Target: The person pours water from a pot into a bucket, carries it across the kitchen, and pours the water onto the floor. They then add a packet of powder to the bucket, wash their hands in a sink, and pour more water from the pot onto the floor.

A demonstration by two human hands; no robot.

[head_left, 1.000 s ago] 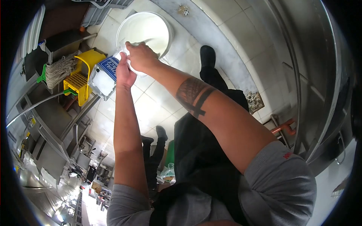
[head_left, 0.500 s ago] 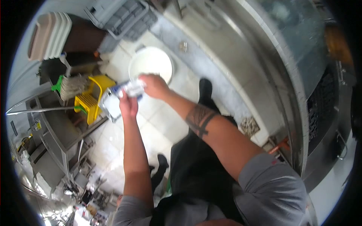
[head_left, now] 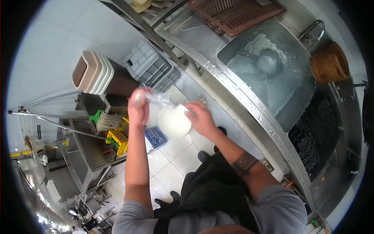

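My left hand (head_left: 139,107) is closed around one end of a crumpled clear plastic bag (head_left: 160,99), raised over the floor. The bag stretches from my fist toward the right, above the far rim of a round white bucket (head_left: 175,124). My right hand (head_left: 201,120) is at the bucket's right side in this view, thumb and fingers apart and bent. Nothing shows in its grasp, and a small gap appears between its fingertips and the bag's end. A flat blue package (head_left: 155,137) with white lettering lies beside the bucket, partly hidden by my left forearm.
At right is a metal sink (head_left: 269,74) holding water, with a brown rack (head_left: 237,15) behind it. Stacked bins (head_left: 95,74), grey crates (head_left: 150,64) and a yellow mop wringer (head_left: 119,141) stand at left. Another person's dark shoes (head_left: 173,197) show below.
My hands have moved apart; earlier they were together by the blue package. Clear plastic now extends from my left hand. The view has shifted, bringing the sink further into sight.
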